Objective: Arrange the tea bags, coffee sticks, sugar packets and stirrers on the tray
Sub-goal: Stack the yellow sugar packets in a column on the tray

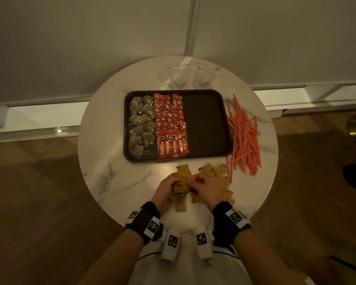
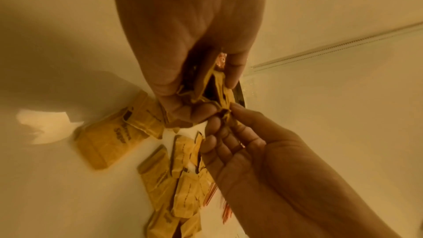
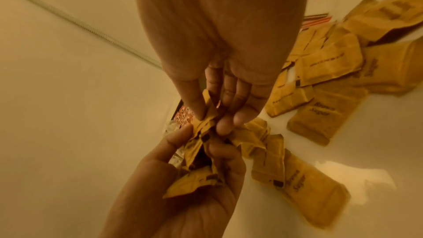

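Both hands, left hand [image 1: 167, 189] and right hand [image 1: 206, 187], gripping sugar packets [image 1: 184, 177].

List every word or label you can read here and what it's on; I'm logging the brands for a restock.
"NESCAFE": on the coffee sticks in the tray's near row; the smaller line under it is too blurred to read.
"Brown Sugar": on the sugar packets lying on the table.
Small print along some packets: too small to read.
Square coded markers on the wristbands: patterns, no words.
Tea bags, stirrers: no text readable.
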Action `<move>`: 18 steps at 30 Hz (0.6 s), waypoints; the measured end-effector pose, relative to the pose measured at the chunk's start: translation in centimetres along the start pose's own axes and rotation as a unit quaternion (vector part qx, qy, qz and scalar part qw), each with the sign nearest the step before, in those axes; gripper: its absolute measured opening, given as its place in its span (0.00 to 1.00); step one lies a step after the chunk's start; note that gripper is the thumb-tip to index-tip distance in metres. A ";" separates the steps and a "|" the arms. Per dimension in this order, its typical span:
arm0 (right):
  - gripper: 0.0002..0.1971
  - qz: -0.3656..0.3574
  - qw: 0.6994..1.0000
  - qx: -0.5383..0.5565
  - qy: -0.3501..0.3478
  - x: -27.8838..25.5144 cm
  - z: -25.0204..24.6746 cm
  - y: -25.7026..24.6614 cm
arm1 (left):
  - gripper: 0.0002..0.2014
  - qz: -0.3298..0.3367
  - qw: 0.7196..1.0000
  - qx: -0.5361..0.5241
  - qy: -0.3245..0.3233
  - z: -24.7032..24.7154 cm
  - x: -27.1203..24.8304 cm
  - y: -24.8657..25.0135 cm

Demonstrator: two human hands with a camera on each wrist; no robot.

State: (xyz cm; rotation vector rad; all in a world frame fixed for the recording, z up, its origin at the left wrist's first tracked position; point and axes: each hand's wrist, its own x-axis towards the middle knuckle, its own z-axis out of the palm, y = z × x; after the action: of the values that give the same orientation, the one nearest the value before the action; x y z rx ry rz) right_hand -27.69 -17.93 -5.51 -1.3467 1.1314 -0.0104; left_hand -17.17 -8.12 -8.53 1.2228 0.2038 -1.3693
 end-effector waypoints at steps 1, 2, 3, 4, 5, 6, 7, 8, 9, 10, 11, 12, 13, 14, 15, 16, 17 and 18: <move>0.03 0.002 1.000 -0.007 -0.002 0.0 0.2 0.0 | 0.10 -0.005 1.000 -0.004 0.003 0.0 0.0 -0.1; 0.03 0.005 1.000 -0.010 -0.007 0.1 0.3 0.0 | 0.10 -0.010 1.000 -0.005 0.008 0.0 0.0 -0.2; 0.03 0.009 1.000 -0.013 -0.013 0.1 0.3 0.0 | 0.10 -0.017 1.000 -0.007 0.014 -0.1 0.1 -0.2; 0.02 0.013 1.000 -0.017 -0.021 0.2 0.2 0.0 | 0.10 -0.023 0.999 -0.007 0.021 -0.2 0.1 -0.2; 0.03 0.017 0.999 -0.024 -0.027 0.4 0.0 0.0 | 0.12 -0.028 0.999 -0.009 0.030 -0.2 0.2 -0.2; 0.03 0.024 0.999 -0.033 -0.032 0.6 -0.1 0.2 | 0.14 -0.032 0.999 -0.011 0.041 -0.2 0.3 -0.1; 0.04 0.029 0.998 -0.043 -0.034 0.8 -0.3 0.2 | 0.16 -0.035 0.998 -0.015 0.055 -0.2 0.3 0.0; 0.06 0.033 0.998 -0.053 -0.033 1.1 -0.6 0.3 | 0.17 -0.036 0.997 -0.019 0.070 -0.3 0.4 0.2; 0.09 0.036 0.997 -0.059 -0.031 1.3 -0.9 0.4 | 0.16 -0.037 0.996 -0.022 0.083 -0.4 0.5 0.3; 0.11 0.041 0.997 -0.058 -0.027 1.4 -1.2 0.4 | 0.14 -0.036 0.995 -0.021 0.095 -0.6 0.6 0.5; 0.13 0.049 0.997 -0.055 -0.022 1.5 -1.6 0.4 | 0.12 -0.035 0.994 -0.020 0.105 -0.9 0.8 0.7; 0.15 0.059 0.997 -0.047 -0.014 1.5 -1.9 0.5 | 0.11 -0.034 0.993 -0.017 0.109 -1.1 0.9 0.9; 0.15 0.069 0.997 -0.038 -0.005 1.6 -2.3 0.6 | 0.11 -0.034 0.993 -0.016 0.109 -1.2 0.9 1.2; 0.15 0.077 0.997 -0.029 0.003 1.7 -2.7 0.6 | 0.10 -0.034 0.994 -0.016 0.107 -1.3 0.9 1.5; 0.14 0.083 0.996 -0.025 0.008 1.8 -3.0 0.6 | 0.10 -0.038 0.994 -0.021 0.102 -1.3 0.8 1.8; 0.12 0.085 0.996 -0.023 0.013 2.0 -3.1 0.7 | 0.10 -0.044 0.994 -0.027 0.091 -1.4 0.6 2.1; 0.11 0.088 0.996 -0.022 0.014 2.1 -3.1 0.7 | 0.09 -0.053 0.995 -0.036 0.077 -1.3 0.5 2.4; 0.11 0.092 0.996 -0.019 0.012 2.1 -2.9 0.6 | 0.09 -0.063 0.995 -0.046 0.060 -1.2 0.3 2.6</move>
State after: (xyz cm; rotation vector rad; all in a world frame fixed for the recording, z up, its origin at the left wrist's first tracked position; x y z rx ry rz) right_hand -28.79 -21.20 -6.74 -1.2747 1.2781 0.1297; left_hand -14.39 -8.08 -7.91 1.2325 0.4311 -1.3802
